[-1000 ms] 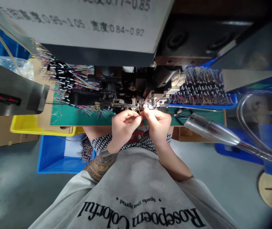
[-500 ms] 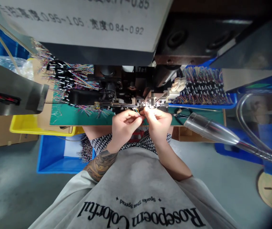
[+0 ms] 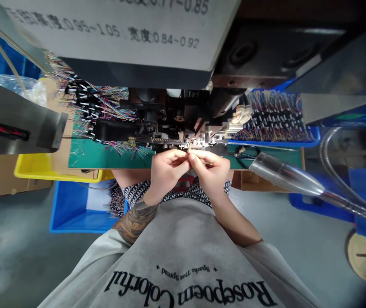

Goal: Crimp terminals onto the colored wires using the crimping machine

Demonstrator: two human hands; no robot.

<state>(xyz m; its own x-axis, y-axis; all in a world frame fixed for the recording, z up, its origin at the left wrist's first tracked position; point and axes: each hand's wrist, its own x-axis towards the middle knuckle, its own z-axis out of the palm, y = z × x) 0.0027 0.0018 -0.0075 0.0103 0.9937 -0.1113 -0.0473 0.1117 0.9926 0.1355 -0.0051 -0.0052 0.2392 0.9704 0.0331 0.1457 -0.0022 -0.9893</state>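
Wires (image 3: 188, 147), thin, coloured: pinched tight btwn L hand (image 3: 166, 167) & R hand (image 3: 214, 170) fingers, by metal crimp head (image 3: 202, 137).

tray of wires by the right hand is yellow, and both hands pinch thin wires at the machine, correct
Not quite. The tray is blue, not yellow; the yellow thing is the bin on the other side. The head view shows this. The left hand and right hand do pinch thin wires at the machine.
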